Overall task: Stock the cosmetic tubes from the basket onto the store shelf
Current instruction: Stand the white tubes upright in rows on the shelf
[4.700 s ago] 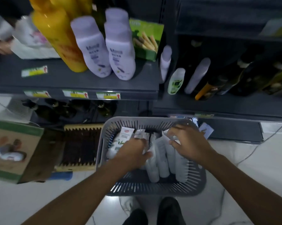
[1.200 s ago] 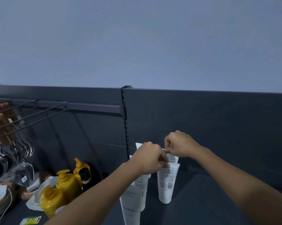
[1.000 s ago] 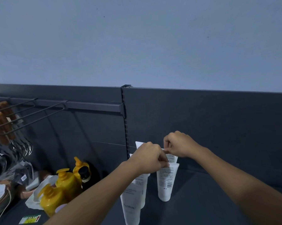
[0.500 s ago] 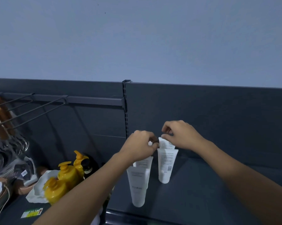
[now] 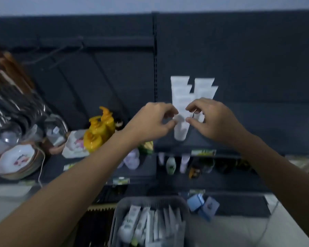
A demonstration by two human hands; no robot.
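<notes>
White tubes [image 5: 181, 91] stand cap-down in 2 short rows on the dark top shelf [image 5: 257, 132], backs vs. the rear panel. The front tube [image 5: 180, 133] is upright near the shelf edge. L hand [image 5: 150, 120] and R hand [image 5: 214, 118] flank its upper part, fingers [image 5: 194, 104] curled, thumb and forefinger tips right at the tube's sides. Frame is blurred, so can't tell whether they pinch it or sit just off it.

Below, on the floor, the grey basket [image 5: 121, 209] holds more tubes [image 5: 146, 225], lying packed side by side. Yellow pump bottles [image 5: 100, 129] stand on the shelf section to the left, w/ stacked bowls [image 5: 16, 161] further left. Small blue boxes [image 5: 201, 204] lie just right of the basket.
</notes>
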